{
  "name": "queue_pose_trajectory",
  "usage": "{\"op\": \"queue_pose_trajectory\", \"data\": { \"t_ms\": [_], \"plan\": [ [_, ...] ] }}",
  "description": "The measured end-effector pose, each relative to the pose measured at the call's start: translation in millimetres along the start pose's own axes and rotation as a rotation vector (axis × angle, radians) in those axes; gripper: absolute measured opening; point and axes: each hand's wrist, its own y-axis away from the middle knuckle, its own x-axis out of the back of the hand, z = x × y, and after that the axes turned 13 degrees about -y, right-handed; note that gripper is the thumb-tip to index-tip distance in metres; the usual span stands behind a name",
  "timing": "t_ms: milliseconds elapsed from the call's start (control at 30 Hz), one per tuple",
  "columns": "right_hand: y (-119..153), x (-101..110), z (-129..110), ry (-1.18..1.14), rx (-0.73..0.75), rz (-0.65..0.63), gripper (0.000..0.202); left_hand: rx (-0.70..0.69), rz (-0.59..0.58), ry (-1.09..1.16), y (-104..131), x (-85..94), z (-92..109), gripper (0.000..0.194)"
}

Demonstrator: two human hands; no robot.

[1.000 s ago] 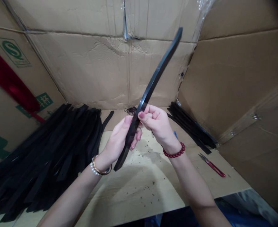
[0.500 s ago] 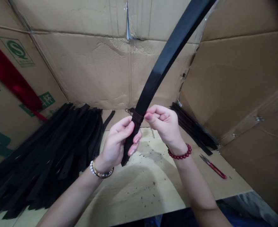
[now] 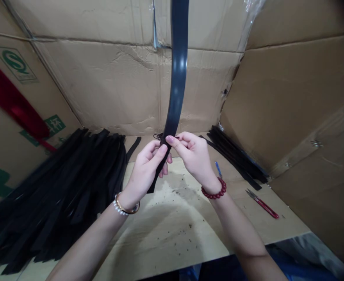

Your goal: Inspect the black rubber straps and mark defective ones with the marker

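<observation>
A long black strap (image 3: 179, 66), like a belt, rises from my hands past the top of the view, its smooth face catching light. My left hand (image 3: 148, 164) is closed round its lower part, thumb on top, and the short lower end sticks out below the fingers. My right hand (image 3: 191, 152) pinches the strap just above, with the thumb lying across its face. The dark band seen round the strap earlier is mostly hidden by my fingers now.
A big pile of black straps (image 3: 72, 195) lies on the left, a smaller bundle (image 3: 236, 156) at the back right. Red-handled thread snips (image 3: 262, 203) lie on the table (image 3: 172, 234) among dark specks. Cardboard walls (image 3: 116, 86) enclose it; something red (image 3: 13, 93) hangs left.
The upper strap has swung left to nearly upright and turned its shiny face toward me. My right hand has shifted left, its thumb now over the strap.
</observation>
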Motion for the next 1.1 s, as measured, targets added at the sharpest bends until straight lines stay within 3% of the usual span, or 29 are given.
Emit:
{"op": "queue_pose_trajectory", "data": {
  "t_ms": [167, 367, 567, 733, 933, 1000, 1100],
  "plan": [
    [-6, 7, 4, 0.006, 0.003, -0.065, 0.032, 0.048, 0.032, 0.08, 1, -2.0, -1, 0.028],
    [-6, 20, -8, -0.102, -0.039, -0.218, 0.025, 0.141, -0.151, 0.285, 7, 2.6, 5, 0.025],
    [-5, 32, -9, -0.183, -0.065, -0.294, 0.019, 0.186, -0.27, 0.416, 10, 1.2, 6, 0.027],
    [-7, 29, -7, -0.281, -0.109, -0.284, 0.025, 0.182, -0.365, 0.47, 11, 5.5, 3, 0.03],
    [-11, 21, 0, -0.336, -0.243, -0.434, 0.029, 0.224, -0.517, 0.566, 5, 7.6, -1, 0.036],
    [-11, 20, 2, -0.338, -0.238, -0.375, 0.029, 0.209, -0.471, 0.506, 3, 3.6, -3, 0.041],
    [-11, 16, 4, -0.311, -0.237, -0.205, 0.036, 0.124, -0.226, 0.287, 1, -1.4, -4, 0.045]
  ]
}}
